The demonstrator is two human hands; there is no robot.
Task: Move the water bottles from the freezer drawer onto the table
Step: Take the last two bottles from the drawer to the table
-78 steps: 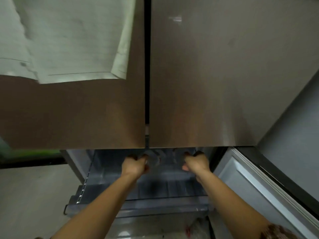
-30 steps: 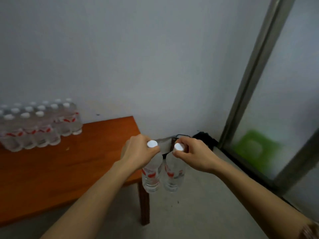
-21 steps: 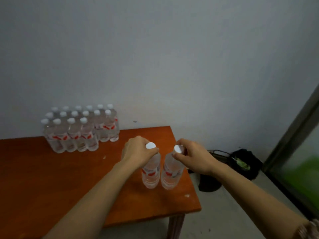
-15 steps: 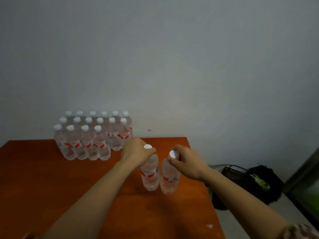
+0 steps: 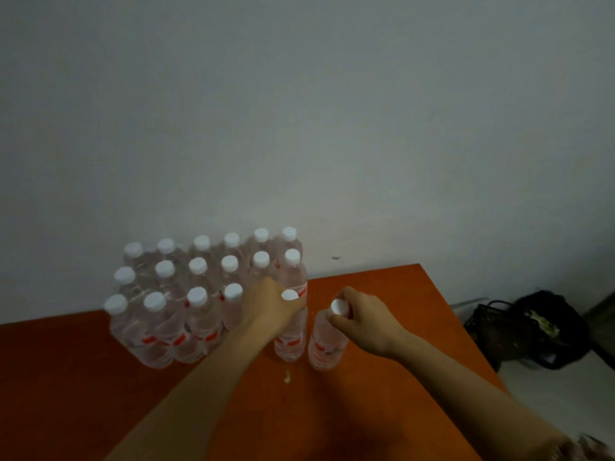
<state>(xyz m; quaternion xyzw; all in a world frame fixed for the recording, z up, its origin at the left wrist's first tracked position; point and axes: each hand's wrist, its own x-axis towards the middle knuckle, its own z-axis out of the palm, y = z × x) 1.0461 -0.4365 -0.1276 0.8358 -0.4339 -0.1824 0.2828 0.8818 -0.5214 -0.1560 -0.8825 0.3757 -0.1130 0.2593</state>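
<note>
Two clear water bottles with white caps and red labels stand upright side by side on the orange-brown table [image 5: 382, 410]. My left hand [image 5: 271, 306] grips the neck of the left bottle [image 5: 291, 341]. My right hand [image 5: 364, 319] grips the cap end of the right bottle [image 5: 327, 347]. Both bottle bases sit at the table surface, just right of a block of several like bottles [image 5: 186, 294]. The freezer drawer is out of view.
The bottle block stands against the grey wall at the table's back. A small pale scrap [image 5: 287, 376] lies on the table in front of the two bottles. A black bag [image 5: 532, 331] sits on the floor past the table's right edge.
Both hands took bottles out of the freezer drawer, carried them across to the table, and moved them forward and down beside the bottle block.
</note>
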